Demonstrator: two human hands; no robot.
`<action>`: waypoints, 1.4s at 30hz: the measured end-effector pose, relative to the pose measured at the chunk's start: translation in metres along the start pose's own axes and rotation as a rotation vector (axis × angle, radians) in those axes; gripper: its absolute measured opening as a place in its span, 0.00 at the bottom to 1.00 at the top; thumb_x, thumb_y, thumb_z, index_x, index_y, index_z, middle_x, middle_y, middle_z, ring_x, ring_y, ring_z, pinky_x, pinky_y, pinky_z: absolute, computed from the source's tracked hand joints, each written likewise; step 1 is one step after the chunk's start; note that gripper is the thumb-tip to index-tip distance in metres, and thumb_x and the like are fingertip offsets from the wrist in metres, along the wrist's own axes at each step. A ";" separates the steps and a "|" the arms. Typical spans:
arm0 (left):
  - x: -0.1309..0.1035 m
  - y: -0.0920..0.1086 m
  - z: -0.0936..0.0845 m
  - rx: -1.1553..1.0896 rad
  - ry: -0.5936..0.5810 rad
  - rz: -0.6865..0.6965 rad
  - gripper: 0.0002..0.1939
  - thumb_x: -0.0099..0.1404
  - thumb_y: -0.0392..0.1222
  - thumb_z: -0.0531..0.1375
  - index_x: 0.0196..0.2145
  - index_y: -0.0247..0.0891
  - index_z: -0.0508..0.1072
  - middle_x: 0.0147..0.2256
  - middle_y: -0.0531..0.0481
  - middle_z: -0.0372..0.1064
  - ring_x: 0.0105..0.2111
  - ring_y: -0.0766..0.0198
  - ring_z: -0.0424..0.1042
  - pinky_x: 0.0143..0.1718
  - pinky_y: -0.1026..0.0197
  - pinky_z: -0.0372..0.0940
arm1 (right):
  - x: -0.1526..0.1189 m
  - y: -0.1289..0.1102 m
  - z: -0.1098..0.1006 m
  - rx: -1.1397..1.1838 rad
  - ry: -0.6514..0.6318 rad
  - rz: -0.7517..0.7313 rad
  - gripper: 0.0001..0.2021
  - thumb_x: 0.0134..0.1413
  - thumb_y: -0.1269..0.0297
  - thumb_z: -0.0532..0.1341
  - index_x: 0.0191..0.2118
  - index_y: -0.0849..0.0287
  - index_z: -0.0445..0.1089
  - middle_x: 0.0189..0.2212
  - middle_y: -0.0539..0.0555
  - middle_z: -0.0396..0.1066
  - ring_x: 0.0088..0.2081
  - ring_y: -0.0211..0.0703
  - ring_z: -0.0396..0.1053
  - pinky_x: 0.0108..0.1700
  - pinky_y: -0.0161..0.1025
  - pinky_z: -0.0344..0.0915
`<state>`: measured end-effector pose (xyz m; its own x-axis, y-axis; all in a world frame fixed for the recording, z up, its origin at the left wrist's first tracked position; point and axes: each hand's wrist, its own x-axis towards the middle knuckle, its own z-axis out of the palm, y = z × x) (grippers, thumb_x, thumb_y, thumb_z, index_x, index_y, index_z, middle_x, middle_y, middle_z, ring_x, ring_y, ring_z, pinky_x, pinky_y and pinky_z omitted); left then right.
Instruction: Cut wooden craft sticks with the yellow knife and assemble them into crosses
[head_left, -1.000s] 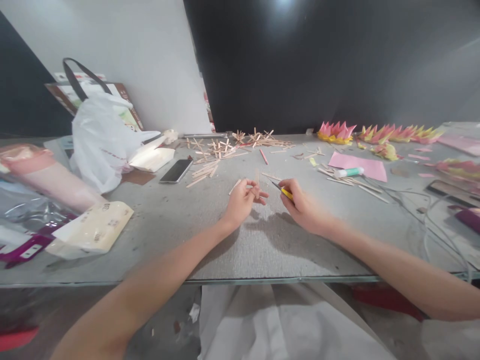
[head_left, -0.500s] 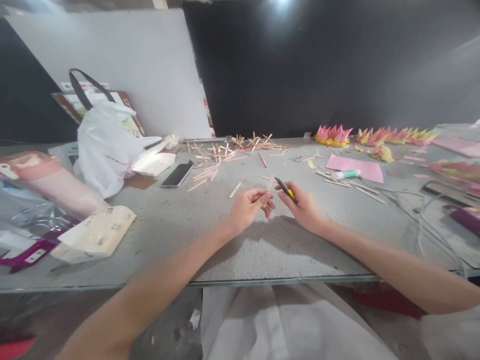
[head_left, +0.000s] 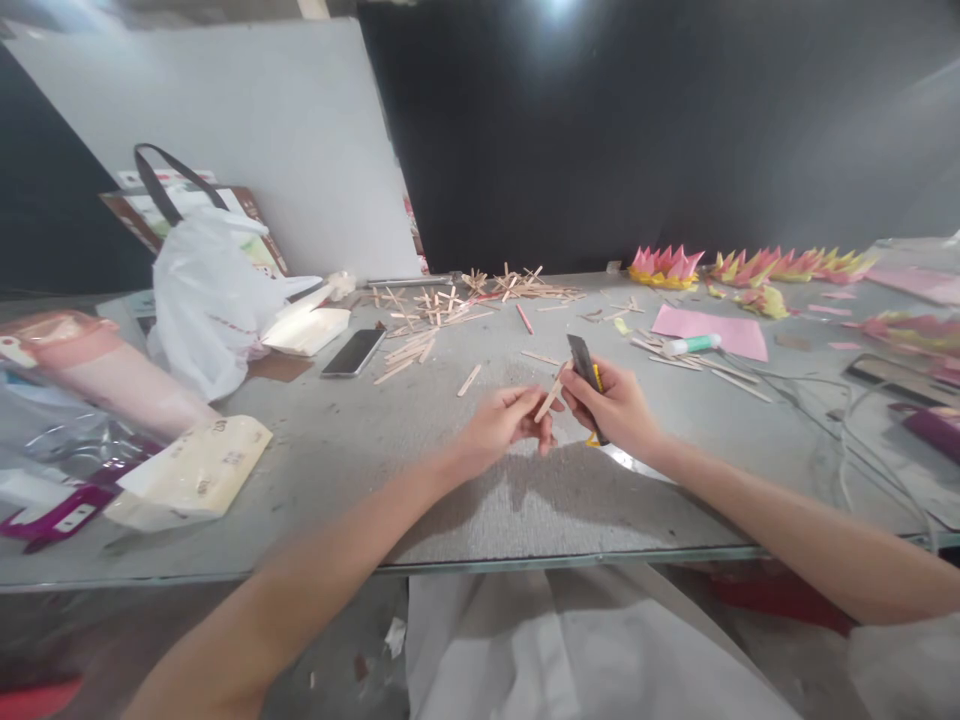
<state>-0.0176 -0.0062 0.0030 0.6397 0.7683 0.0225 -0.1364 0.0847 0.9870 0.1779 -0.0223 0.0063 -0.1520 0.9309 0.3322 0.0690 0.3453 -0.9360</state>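
Over the bench (head_left: 337,450), the left hand (head_left: 495,428) pinches a wooden stick (head_left: 551,396). The right hand (head_left: 626,408) grips a black-and-yellow cutter (head_left: 580,356) just beside it.

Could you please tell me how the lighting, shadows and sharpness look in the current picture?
In the head view, glare shows at the top of the dark panel; in the head view, shadow falls on the gray table below the left hand and right hand; also in the head view, the pink-and-yellow paper petals at far right look blurred.
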 end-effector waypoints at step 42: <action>-0.002 0.000 0.011 0.001 0.064 0.276 0.17 0.74 0.54 0.61 0.35 0.38 0.69 0.18 0.64 0.51 0.17 0.72 0.56 0.30 0.61 0.67 | -0.005 0.030 -0.020 -0.306 -0.110 -0.404 0.22 0.78 0.47 0.45 0.54 0.54 0.69 0.30 0.50 0.64 0.28 0.40 0.63 0.31 0.39 0.62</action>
<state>-0.0110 -0.0146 0.0051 0.5290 0.8010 0.2803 -0.2983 -0.1336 0.9451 0.2009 -0.0140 -0.0215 -0.3280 0.7036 0.6303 0.2661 0.7091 -0.6530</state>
